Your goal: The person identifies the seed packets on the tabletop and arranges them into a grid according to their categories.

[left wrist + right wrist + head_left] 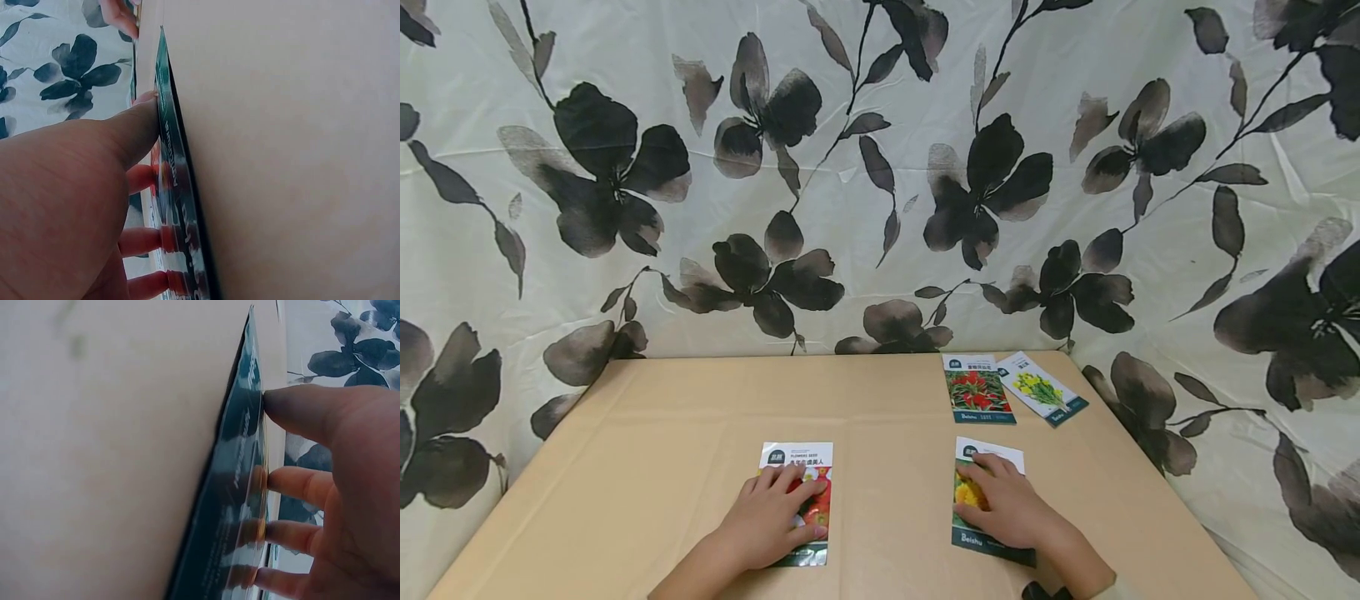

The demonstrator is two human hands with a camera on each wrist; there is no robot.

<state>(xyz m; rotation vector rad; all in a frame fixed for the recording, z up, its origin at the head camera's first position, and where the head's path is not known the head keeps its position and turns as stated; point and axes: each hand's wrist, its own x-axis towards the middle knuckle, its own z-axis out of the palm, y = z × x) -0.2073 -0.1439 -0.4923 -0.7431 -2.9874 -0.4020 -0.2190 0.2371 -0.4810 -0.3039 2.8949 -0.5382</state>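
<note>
Under my left hand [763, 518] lies a flower seed packet [822, 507] with red blooms and a dark green bottom band. The fingers are spread, and their tips and the thumb touch its front; in the left wrist view the packet [167, 106] shows nearly edge-on. My right hand [1003, 506] rests in the same way on another seed packet [996, 546], with yellow flowers on it. In the right wrist view the thumb and fingertips press on the face of that packet [215, 519]. Parts of both packet fronts are hidden by the hands.
Toward the back right of the tan table [700, 433] lie a seed packet with red flowers [979, 390] and a tilted one with yellow flowers [1041, 388], side by side. Behind the table hangs a pale cloth [880, 208] with dark flowers.
</note>
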